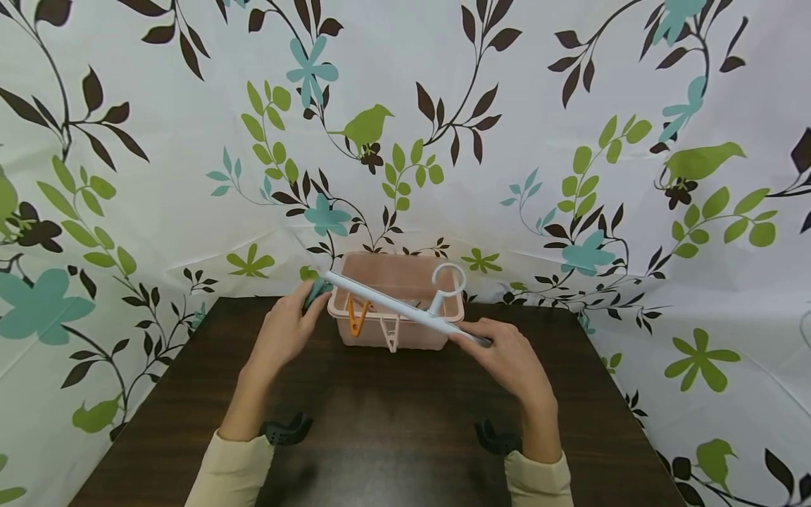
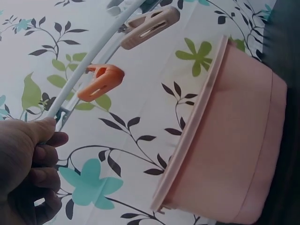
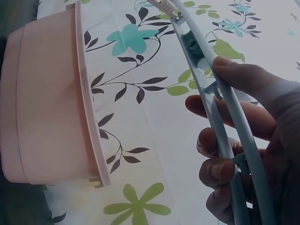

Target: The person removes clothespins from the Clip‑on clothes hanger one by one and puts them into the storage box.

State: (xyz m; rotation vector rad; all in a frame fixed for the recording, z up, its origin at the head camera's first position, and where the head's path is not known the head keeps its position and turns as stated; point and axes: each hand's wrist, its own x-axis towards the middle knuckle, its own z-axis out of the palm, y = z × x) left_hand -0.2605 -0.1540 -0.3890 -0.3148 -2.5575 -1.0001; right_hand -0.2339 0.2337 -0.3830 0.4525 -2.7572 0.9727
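A light blue clip hanger [image 1: 386, 301] is held up at a slant over the pink basket [image 1: 427, 339], its left end higher and its hook [image 1: 464, 278] pointing up. My left hand [image 1: 279, 334] pinches a teal clip [image 1: 319, 290] at the hanger's left end, thumb close along the bar in the left wrist view. Around the right end of the bar, my right hand [image 1: 510, 355] has its thumb on one side and its curled fingers on the other. An orange clip [image 2: 101, 83] and a beige clip [image 2: 150, 28] hang from the bar.
The basket stands at the back of the dark wooden table [image 1: 380, 415], close to a white cloth [image 1: 399, 190] printed with leaves, birds and flowers. Something small inside the basket is mostly hidden by the hanger. Black wrist mounts [image 1: 288, 429] show below both hands.
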